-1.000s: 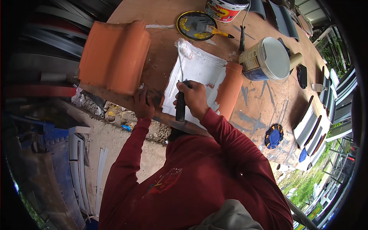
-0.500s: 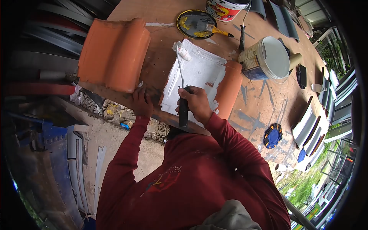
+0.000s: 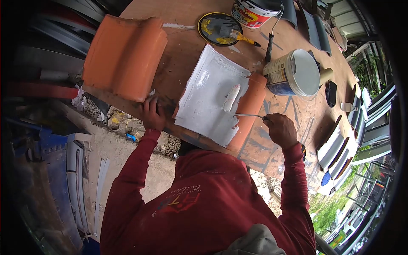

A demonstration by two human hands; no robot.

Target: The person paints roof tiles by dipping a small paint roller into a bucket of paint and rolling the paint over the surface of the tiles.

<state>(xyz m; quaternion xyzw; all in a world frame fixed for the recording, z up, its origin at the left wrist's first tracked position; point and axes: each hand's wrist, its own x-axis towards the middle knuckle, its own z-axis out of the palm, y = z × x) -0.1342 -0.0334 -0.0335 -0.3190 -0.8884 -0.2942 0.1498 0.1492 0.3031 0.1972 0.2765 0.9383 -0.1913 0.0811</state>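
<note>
My right hand (image 3: 282, 130) is wrapped around the handle of a small paint roller, right of the middle tile. The roller's white sleeve (image 3: 231, 97) rests on the wet white paint, near the border with bare orange. This roof tile (image 3: 212, 91) is white over its flat part, while its raised right side (image 3: 253, 108) is still orange clay. My left hand (image 3: 152, 114) lies on the table's near edge, fingers apart and holding nothing. Just above it sits an unpainted orange roof tile (image 3: 123, 57).
Behind the painted tile lie a black lid (image 3: 208, 37) and a yellow-handled paintbrush (image 3: 244, 38). A paint bucket (image 3: 255, 15) and a tilted white tub (image 3: 280, 72) stand at the back and right. A black phone-like object (image 3: 331, 93) and several tile samples (image 3: 335, 140) are farther right.
My right hand has swung to the right, taking the roller from the tile's upper left to its right part. The bare patch there is now covered in white. My left hand stays at the edge.
</note>
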